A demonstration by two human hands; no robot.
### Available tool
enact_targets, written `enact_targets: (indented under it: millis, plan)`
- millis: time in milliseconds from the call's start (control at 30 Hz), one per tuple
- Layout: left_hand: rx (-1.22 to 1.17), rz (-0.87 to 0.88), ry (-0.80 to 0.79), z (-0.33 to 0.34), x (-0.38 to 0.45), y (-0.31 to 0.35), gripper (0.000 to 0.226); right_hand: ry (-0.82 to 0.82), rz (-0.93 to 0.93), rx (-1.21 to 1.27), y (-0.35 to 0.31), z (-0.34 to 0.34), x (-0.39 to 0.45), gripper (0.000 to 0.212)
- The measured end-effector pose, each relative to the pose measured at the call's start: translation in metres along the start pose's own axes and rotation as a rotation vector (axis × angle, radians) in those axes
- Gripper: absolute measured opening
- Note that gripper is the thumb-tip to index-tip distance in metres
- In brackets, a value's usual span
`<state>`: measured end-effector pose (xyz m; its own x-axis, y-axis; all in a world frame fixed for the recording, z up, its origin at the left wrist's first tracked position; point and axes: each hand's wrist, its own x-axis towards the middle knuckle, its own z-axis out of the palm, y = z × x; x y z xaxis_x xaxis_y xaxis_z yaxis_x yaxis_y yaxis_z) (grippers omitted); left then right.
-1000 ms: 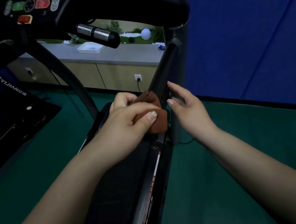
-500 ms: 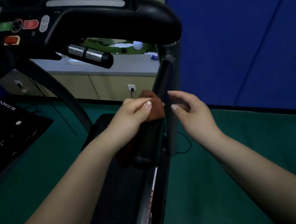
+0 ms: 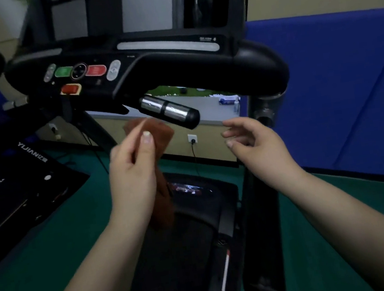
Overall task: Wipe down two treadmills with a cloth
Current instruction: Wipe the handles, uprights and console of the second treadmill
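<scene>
I stand on a black treadmill whose console with green and red buttons fills the upper view. My left hand grips a brown cloth pinched between thumb and fingers, with its lower end hanging down behind my wrist. The cloth sits just below the silver pulse-grip handle. My right hand hovers empty, fingers loosely curled and apart, left of the treadmill's right upright. A second treadmill, black with white lettering, lies at the left.
Green floor surrounds the machines. A blue padded wall stands on the right. Behind the console runs a low cabinet with a wall socket and a plugged cord. The belt deck stretches below my arms.
Both hands rose from the right upright toward the console. My left hand carried the cloth up and left. My right hand let go of the upright. My view tilted upward.
</scene>
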<state>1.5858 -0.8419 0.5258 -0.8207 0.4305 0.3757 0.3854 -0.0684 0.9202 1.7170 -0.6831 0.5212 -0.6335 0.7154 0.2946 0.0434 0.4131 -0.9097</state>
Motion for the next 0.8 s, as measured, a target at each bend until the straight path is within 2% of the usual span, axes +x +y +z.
enact_targets:
  millis: [100, 267, 333, 467, 567, 667, 800]
  plan:
    - [0.154, 0.164, 0.058, -0.007, 0.041, 0.006, 0.026, -0.051, 0.037, -0.034, -0.003, 0.016, 0.025, 0.036]
    - [0.393, 0.368, 0.01, 0.011, 0.104, -0.016, 0.031, -0.112, 0.059, -0.107, -0.006, 0.032, 0.058, 0.042]
    - [0.497, 0.379, 0.031, 0.019, 0.122, -0.029, 0.033, -0.113, 0.039, -0.14, -0.006, 0.034, 0.066, 0.04]
    - [0.538, 0.446, 0.106, 0.044, 0.12, -0.034, 0.04, -0.117, 0.013, -0.124, -0.003, 0.034, 0.074, 0.034]
    - [0.612, 0.598, 0.042, 0.052, 0.108, -0.036, 0.038, -0.135, -0.032, -0.106, -0.001, 0.033, 0.076, 0.031]
    - [0.653, 0.742, 0.034, 0.04, 0.131, -0.039, 0.039, -0.164, -0.052, -0.055, 0.002, 0.031, 0.079, 0.033]
    - [0.597, 0.774, 0.06, 0.048, 0.124, -0.037, 0.04, -0.182, -0.031, -0.015, 0.007, 0.029, 0.083, 0.034]
